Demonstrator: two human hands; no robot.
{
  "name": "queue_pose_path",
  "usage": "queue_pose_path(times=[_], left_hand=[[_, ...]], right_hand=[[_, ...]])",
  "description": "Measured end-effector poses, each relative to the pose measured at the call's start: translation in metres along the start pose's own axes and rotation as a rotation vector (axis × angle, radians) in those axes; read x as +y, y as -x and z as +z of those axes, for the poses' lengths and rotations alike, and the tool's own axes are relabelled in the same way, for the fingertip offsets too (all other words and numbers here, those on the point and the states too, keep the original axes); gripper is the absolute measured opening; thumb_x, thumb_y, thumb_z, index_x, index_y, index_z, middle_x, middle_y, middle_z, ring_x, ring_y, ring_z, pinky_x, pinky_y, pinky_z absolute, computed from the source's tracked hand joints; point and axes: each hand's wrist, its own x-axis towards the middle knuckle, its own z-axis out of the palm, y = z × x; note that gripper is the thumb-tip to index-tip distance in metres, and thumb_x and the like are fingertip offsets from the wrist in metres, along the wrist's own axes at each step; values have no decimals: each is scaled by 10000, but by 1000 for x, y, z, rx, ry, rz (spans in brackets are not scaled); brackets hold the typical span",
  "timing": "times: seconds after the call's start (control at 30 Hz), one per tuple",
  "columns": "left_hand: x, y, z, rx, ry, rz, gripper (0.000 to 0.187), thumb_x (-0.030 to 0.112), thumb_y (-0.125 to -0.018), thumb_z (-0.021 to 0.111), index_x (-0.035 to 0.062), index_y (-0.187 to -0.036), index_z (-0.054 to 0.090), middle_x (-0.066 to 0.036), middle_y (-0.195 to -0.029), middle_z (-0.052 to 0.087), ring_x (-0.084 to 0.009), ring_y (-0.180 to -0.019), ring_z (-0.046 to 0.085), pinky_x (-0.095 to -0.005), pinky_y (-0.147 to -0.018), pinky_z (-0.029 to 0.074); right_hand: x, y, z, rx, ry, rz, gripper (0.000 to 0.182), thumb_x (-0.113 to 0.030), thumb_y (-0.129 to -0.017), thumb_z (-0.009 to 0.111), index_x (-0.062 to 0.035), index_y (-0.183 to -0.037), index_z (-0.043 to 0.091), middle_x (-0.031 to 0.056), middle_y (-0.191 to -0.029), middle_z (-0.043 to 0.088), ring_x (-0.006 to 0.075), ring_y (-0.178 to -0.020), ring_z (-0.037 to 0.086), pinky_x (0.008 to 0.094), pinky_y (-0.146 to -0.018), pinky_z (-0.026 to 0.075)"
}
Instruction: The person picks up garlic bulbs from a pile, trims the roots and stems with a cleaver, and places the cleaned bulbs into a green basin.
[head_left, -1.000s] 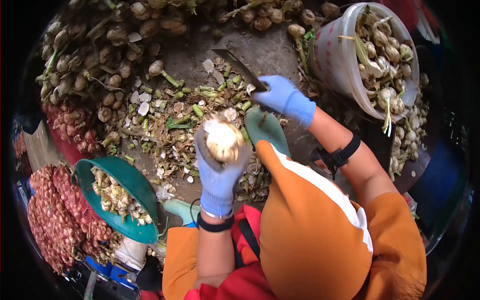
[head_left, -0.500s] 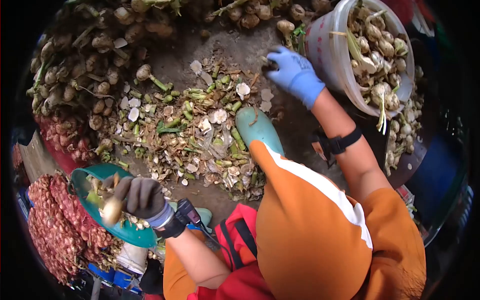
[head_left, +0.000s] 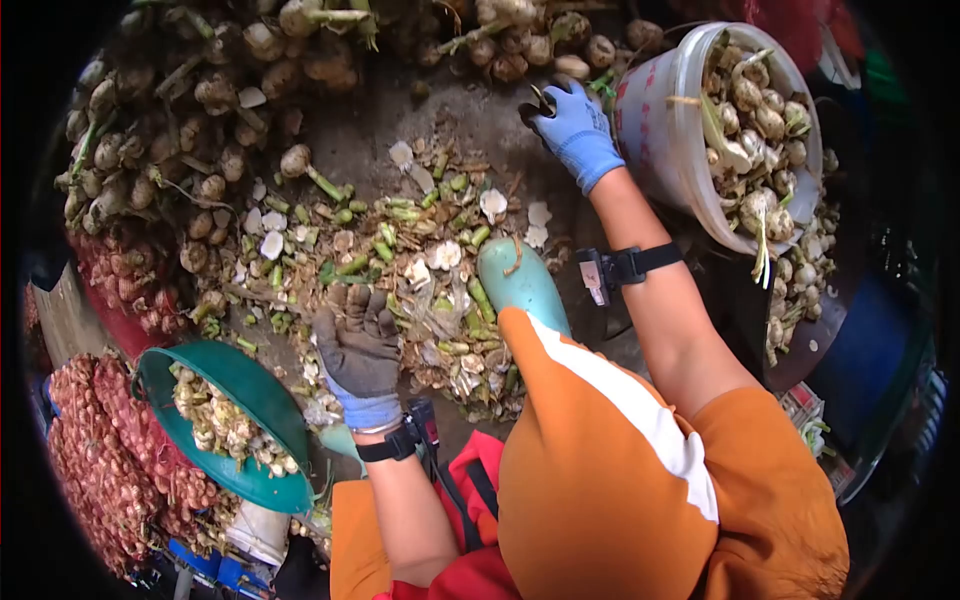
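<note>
My left hand (head_left: 360, 345), in a dark-palmed glove with a blue cuff, is held over the trimmings with its fingers stretched out and nothing in it. To its left, a tilted green basin (head_left: 290, 405) holds pale trimmed garlic (head_left: 225, 425). My right hand (head_left: 572, 125), in a blue glove with dark fingertips, is closed around a thin, blade-like tool that looks like a small knife (head_left: 543, 99). A garlic bulb (head_left: 572, 67) lies just beyond its fingers. The heaped garlic with stalks (head_left: 215, 95) spreads across the far left.
Cut stalks and skins (head_left: 440, 270) litter the floor around a teal boot (head_left: 520, 275). A white bucket (head_left: 650, 110) full of garlic stands at right, with more garlic (head_left: 795, 285) beside it. Red net sacks (head_left: 100, 450) lie at lower left. One stalked bulb (head_left: 296, 160) lies apart.
My left hand has let go of a garlic bulb at the green basin and moved right, opening over the trimmings. My right hand has moved farther away, toward the bulb at the back.
</note>
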Motion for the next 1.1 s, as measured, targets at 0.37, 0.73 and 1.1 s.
queue_pose_path(times=[0.37, 0.73, 1.1], left_hand=[[-58, -27, 20, 148, -419, -16, 423, 275, -946, 611, 26, -1270, 504, -73, -1086, 623, -181, -952, 627, -284, -885, 499], [-25, -1, 21, 62, -1079, 259, 711, 103, -869, 702, 45, -1434, 274, -129, -1223, 571, -225, -1075, 594, -341, -944, 519], [-39, 5, 91, 129, -957, 307, 550, -30, -707, 783, 52, -1160, 482, -53, -1031, 594, -148, -909, 611, -279, -810, 523]], right_hand=[[-121, 95, -65, -1013, -998, -18, 380, -313, -781, 743, -41, -1032, 656, 32, -856, 624, 132, -803, 588, 285, -734, 489], [-148, 100, -72, -511, -194, -801, 354, -205, -727, 713, -121, -1032, 554, 98, -1098, 558, 313, -945, 622, 431, -738, 524], [-124, 58, -39, -809, -378, -53, 241, -258, -753, 632, -72, -906, 627, 155, -968, 658, 363, -907, 636, 438, -753, 519]])
